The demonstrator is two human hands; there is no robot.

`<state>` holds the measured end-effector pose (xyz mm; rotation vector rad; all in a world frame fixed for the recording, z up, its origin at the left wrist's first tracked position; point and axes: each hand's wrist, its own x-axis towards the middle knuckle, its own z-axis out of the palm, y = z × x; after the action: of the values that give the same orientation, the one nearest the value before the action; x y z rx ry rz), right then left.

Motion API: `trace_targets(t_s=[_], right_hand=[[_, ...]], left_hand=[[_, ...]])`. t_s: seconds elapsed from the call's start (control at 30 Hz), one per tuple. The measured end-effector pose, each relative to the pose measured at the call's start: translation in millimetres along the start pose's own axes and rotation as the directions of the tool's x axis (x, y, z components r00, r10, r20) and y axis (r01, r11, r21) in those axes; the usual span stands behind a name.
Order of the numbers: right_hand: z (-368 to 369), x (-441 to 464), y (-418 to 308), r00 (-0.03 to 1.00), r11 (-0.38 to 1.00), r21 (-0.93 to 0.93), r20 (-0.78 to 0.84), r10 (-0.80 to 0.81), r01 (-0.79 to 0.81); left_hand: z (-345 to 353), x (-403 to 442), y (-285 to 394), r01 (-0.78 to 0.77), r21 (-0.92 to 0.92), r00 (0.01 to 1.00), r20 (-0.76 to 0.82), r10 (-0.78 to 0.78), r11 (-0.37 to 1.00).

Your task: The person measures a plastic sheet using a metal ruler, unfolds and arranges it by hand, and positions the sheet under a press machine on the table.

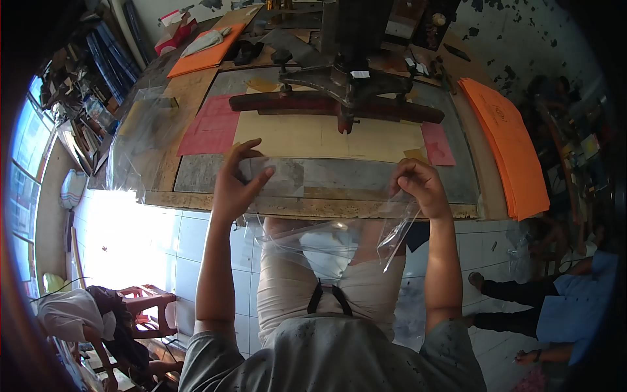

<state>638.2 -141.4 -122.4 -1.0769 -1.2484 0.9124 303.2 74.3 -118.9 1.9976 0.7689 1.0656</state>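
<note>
A clear plastic sheet (307, 236) stretches between my hands and hangs over the table's front edge toward my lap. My right hand (421, 188) is closed, pinching the sheet's right side, where it falls in creases. My left hand (238, 181) is at the sheet's left side with thumb and fingers apart; whether it touches the plastic I cannot tell. Just beyond both hands lies a cream board (313, 134) with pink sheets (210, 125) at its ends. Above the board is a dark metal press bar (294, 102) on a heavy screw mount (347, 81).
Orange sheets (506, 147) are stacked at the table's right. More clear plastic (134, 153) drapes over the left edge. An orange pile with a pale cloth (206, 42) sits at the back left. One person (78, 317) is at lower left, another (571, 304) at lower right.
</note>
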Motion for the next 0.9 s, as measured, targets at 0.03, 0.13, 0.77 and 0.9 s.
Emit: trace_targets(t_s=[0.03,0.13,0.77,0.9], right_hand=[[5.2,-2.0,2.3,0.999,1.000,0.006,-0.040,0.020,-0.019],[16.3,-11.2,8.6,0.985,0.991,-0.107,-0.159,0.061,-0.078],[12.0,-14.7,12.8,0.996,0.996,-0.053,-0.068,0.062,-0.065],[15.4,-18.9,8.8,0.996,0.988,-0.130,-0.025,0.082,-0.085]], left_hand=[[-4.5,-0.1,-4.9,0.130,-0.122,0.991,0.057,-0.123,0.984],[-6.4,-1.5,-8.6,0.183,-0.259,0.983,0.023,-0.183,0.948],[3.4,-6.5,-16.2,-0.012,0.274,0.932,-0.345,0.110,0.962],[30.1,-37.9,32.7,-0.274,0.476,0.883,-0.219,0.415,0.836]])
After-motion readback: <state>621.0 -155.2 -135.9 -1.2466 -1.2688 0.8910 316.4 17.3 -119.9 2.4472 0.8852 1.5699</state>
